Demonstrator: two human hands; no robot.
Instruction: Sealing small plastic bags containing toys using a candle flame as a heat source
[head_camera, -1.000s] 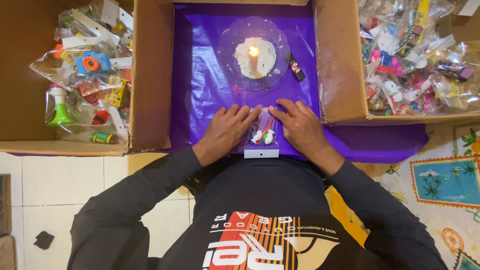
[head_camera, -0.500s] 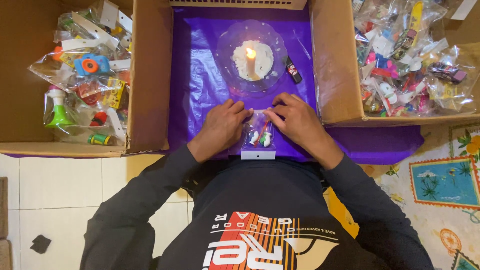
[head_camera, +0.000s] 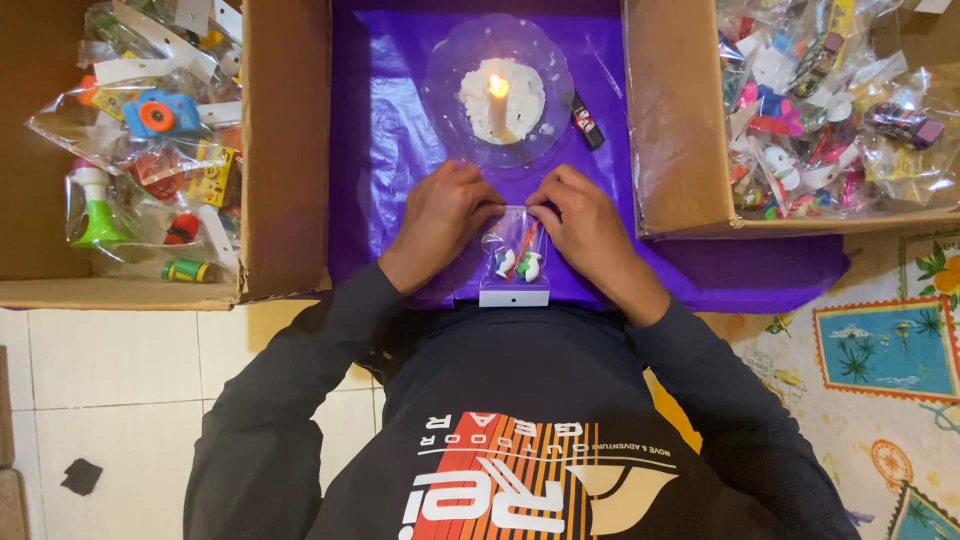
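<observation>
Two hands, left hand (head_camera: 442, 212) and right hand (head_camera: 582, 218), pinch the small clear plastic toy packet (head_camera: 516, 255) at the purple-covered tabletop's (head_camera: 390, 120) near edge; the lit white candle (head_camera: 497, 100) just beyond could scorch it.

A small packet of toys (head_camera: 517, 255) lies on the sheet-covered surface (head_camera: 390, 150) just in front of the person, with the left hand (head_camera: 443, 215) touching its 10 o'clock corner and the right hand (head_camera: 582, 222) touching its 2 o'clock corner. At 12 o'clock from the packet, farther from the person, a plate (head_camera: 445, 70) carries a candle (head_camera: 497, 105), and a lighter (head_camera: 586, 120) lies just beside the plate at its 3 o'clock. A cardboard box (head_camera: 285, 150) of bagged toys stands at 9 o'clock of the sheet, and a second box (head_camera: 670, 120) of bagged toys stands at 3 o'clock.
</observation>
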